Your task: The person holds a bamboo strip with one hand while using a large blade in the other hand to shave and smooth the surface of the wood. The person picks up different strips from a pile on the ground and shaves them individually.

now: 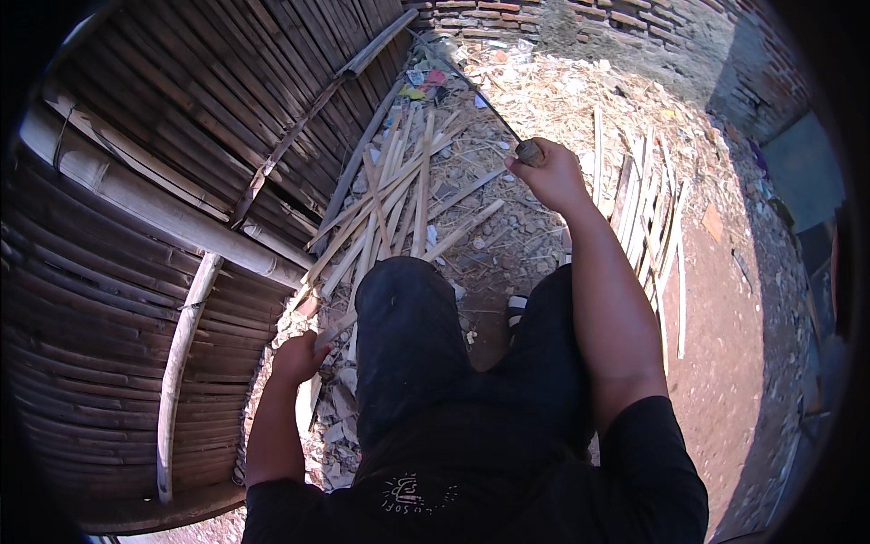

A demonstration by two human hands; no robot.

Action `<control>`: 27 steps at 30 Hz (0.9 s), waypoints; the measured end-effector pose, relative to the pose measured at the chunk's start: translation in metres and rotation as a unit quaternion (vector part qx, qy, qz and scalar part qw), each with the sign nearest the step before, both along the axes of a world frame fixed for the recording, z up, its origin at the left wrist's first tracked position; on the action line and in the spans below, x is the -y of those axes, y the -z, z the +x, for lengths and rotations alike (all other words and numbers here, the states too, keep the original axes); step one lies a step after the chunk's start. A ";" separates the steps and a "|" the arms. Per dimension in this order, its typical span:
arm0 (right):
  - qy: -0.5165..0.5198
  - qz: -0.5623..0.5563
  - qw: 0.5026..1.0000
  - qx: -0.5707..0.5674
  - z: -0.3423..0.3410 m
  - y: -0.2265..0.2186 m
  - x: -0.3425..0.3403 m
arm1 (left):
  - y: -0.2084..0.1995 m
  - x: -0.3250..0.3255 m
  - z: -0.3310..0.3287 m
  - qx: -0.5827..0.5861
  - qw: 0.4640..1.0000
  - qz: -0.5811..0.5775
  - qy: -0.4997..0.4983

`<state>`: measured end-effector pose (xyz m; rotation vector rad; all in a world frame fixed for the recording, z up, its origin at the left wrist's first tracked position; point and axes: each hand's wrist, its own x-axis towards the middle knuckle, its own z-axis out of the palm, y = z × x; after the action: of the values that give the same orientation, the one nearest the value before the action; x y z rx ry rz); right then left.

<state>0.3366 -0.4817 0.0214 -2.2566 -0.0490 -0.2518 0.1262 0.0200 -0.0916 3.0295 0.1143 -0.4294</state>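
— Why is the right hand (550, 172) up high?
— Its grip holds a long knife (471, 86), ready to chop.
— And the left hand (297, 355)?
— It grips a bamboo strip (337, 328) by the knee, steady.

woven bamboo wall (136, 272) at left, brick wall (580, 18) far back, bamboo slat pile (648, 208) at right, scrap litter (544, 91) on dirt ground (725, 363)

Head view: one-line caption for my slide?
Right hand raises a long blade; left hand grips a bamboo strip beside the slatted bamboo wall.
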 end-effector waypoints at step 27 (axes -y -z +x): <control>0.014 -0.030 0.999 -0.007 -0.002 -0.002 0.012 | 0.053 0.030 -0.011 0.027 0.991 0.027 -0.132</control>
<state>0.3349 -0.4942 0.0230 -2.3196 -0.0185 -0.2532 0.1152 -0.0103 -0.1441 3.0143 0.5240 -0.3262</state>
